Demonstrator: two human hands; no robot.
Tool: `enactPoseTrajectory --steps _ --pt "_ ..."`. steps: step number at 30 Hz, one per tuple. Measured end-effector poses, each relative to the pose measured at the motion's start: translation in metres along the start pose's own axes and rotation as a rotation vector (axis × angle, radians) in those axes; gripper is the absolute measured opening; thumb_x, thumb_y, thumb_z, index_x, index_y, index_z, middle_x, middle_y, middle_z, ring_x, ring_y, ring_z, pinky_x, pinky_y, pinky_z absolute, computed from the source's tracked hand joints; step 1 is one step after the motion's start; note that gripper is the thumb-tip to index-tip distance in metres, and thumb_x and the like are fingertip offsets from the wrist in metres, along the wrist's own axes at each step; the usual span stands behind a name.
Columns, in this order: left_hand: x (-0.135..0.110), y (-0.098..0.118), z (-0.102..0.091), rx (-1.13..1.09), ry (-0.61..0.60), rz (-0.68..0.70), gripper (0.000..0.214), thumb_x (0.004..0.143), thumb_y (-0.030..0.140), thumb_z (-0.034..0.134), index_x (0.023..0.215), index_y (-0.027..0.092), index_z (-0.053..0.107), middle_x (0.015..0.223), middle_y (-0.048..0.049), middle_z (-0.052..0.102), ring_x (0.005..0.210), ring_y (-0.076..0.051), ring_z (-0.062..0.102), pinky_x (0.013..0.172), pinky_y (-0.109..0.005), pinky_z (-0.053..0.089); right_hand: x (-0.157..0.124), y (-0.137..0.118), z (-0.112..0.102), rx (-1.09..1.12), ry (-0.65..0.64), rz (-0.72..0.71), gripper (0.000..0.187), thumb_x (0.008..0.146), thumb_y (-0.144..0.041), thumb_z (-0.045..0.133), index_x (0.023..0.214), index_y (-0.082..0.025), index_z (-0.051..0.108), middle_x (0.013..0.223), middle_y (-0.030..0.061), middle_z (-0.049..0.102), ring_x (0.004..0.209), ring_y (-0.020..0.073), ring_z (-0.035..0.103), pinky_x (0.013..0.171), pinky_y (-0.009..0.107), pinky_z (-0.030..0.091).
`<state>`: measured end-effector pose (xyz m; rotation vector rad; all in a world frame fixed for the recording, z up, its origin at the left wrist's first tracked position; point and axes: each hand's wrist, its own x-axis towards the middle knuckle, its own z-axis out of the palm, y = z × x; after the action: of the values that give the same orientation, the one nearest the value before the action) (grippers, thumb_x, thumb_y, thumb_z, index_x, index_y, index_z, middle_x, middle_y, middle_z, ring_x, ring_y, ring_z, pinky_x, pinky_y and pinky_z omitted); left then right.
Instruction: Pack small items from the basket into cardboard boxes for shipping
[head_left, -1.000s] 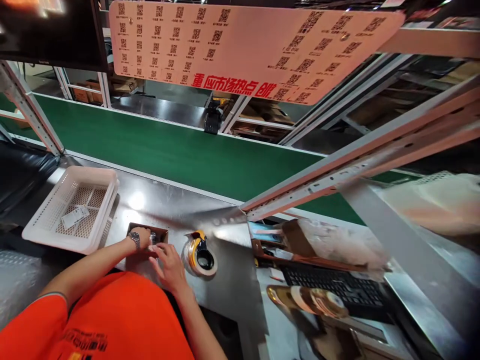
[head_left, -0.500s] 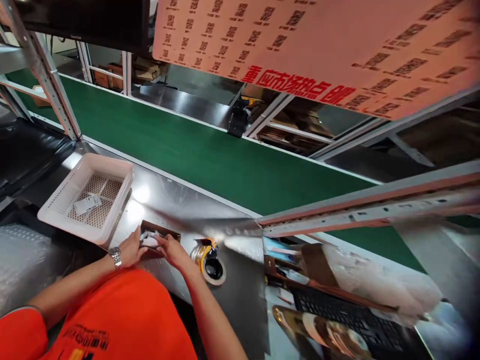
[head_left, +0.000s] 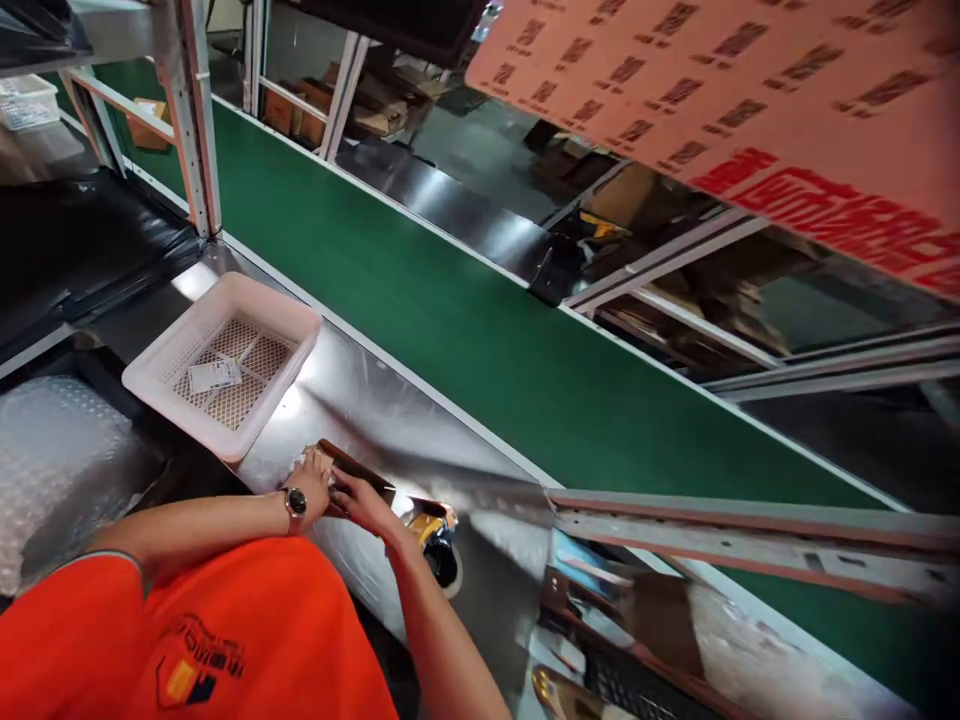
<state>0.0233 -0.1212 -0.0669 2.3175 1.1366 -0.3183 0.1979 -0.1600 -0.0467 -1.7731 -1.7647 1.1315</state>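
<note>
A small brown cardboard box rests on the metal bench in front of me, its long far side showing. My left hand, with a watch on the wrist, is closed at the box's left end, where something pale and crumpled shows by the fingers. My right hand grips the near side of the box with bent fingers. Both hands hide most of the inside. Just right of the box stands a tape dispenser in yellow and black with a roll of tape, partly covered by my right forearm.
A white plastic basket with a label slip in it sits left of the box. Beyond the bench runs a green conveyor belt. Bubble wrap lies at left. A metal rail and a keyboard are at right.
The view has turned, so the basket and bench appear farther right. My left hand has moved over the box's left end, and the white contents seen before are now covered.
</note>
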Motion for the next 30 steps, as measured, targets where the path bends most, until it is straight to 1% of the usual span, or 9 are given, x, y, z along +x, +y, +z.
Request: enactPoseTrajectory --steps 3,5,8,10,13,18,21,26,30 --pt "0.004 0.005 0.006 -0.014 0.034 -0.011 0.053 0.110 0.028 0.060 0.160 0.012 0.071 0.178 -0.0268 0.048 0.168 -0.050 0.040 0.127 -0.067 0.048 -0.039 0.015 -0.019 0.034 0.090 0.058 0.055 0.097 -0.039 0.062 0.144 -0.018 0.080 0.141 0.0174 0.083 0.125 0.0348 0.080 0.114 0.054 0.062" --pt "0.005 0.005 0.010 -0.029 0.026 -0.014 0.054 0.111 0.034 0.063 0.160 0.012 0.071 0.178 -0.0283 0.046 0.168 -0.052 0.039 0.126 -0.070 0.049 -0.063 0.031 -0.028 0.085 0.358 0.187 0.061 0.098 -0.053 0.063 0.146 -0.019 0.078 0.141 0.0207 0.081 0.121 0.0360 0.080 0.113 0.059 0.062" --pt "0.004 0.001 0.015 -0.073 0.051 0.003 0.053 0.111 0.030 0.061 0.160 0.012 0.071 0.177 -0.0297 0.047 0.168 -0.053 0.040 0.124 -0.072 0.051 -0.081 0.054 -0.029 0.318 0.681 0.409 0.079 0.076 -0.065 0.086 0.144 -0.026 0.078 0.137 0.0173 0.081 0.113 0.0341 0.080 0.102 0.054 0.067" --pt "0.003 -0.002 0.017 -0.099 0.064 0.015 0.053 0.111 0.028 0.061 0.160 0.009 0.070 0.177 -0.0311 0.046 0.168 -0.053 0.039 0.126 -0.071 0.050 -0.079 0.063 -0.021 0.565 0.609 0.499 0.088 0.065 -0.067 0.093 0.142 -0.029 0.077 0.136 0.0150 0.081 0.116 0.0337 0.080 0.097 0.050 0.067" --pt "0.001 -0.006 0.018 -0.083 0.045 0.040 0.055 0.110 0.025 0.060 0.161 0.008 0.068 0.180 -0.0301 0.043 0.171 -0.050 0.035 0.129 -0.067 0.047 -0.059 0.062 0.001 0.809 0.404 0.564 0.082 0.064 -0.070 0.094 0.133 -0.030 0.077 0.127 0.0116 0.083 0.112 0.0335 0.081 0.087 0.046 0.067" --pt "-0.005 -0.011 0.015 -0.014 0.023 0.099 0.059 0.104 0.019 0.068 0.161 0.005 0.065 0.180 -0.0316 0.042 0.171 -0.051 0.033 0.131 -0.064 0.046 -0.030 0.050 0.025 0.770 0.455 0.601 0.063 0.060 -0.065 0.095 0.106 -0.028 0.074 0.100 0.0069 0.084 0.098 0.0346 0.078 0.084 0.045 0.064" --pt "-0.002 -0.012 0.008 0.000 0.081 0.120 0.063 0.098 0.034 0.085 0.152 0.003 0.070 0.176 -0.0357 0.044 0.168 -0.056 0.035 0.128 -0.068 0.047 -0.030 0.050 0.025 0.808 0.452 0.593 0.061 0.060 -0.064 0.095 0.103 -0.028 0.072 0.097 0.0058 0.083 0.097 0.0329 0.077 0.085 0.043 0.062" --pt "0.018 -0.019 -0.005 -0.157 0.198 0.020 0.049 0.087 0.042 0.099 0.121 0.014 0.075 0.140 -0.0222 0.068 0.132 -0.045 0.068 0.103 -0.055 0.065 -0.040 0.058 0.015 0.934 0.361 0.613 0.068 0.061 -0.074 0.092 0.107 -0.028 0.072 0.104 0.0063 0.083 0.096 0.0305 0.077 0.076 0.039 0.059" --pt "0.028 -0.034 0.006 -0.252 0.280 -0.087 0.085 0.077 0.050 0.105 0.142 0.016 0.062 0.145 -0.0200 0.063 0.127 -0.040 0.073 0.102 -0.053 0.068 -0.041 0.057 0.011 1.124 0.303 0.656 0.070 0.067 -0.085 0.082 0.109 -0.030 0.074 0.100 0.0100 0.082 0.095 0.0340 0.078 0.072 0.041 0.059"
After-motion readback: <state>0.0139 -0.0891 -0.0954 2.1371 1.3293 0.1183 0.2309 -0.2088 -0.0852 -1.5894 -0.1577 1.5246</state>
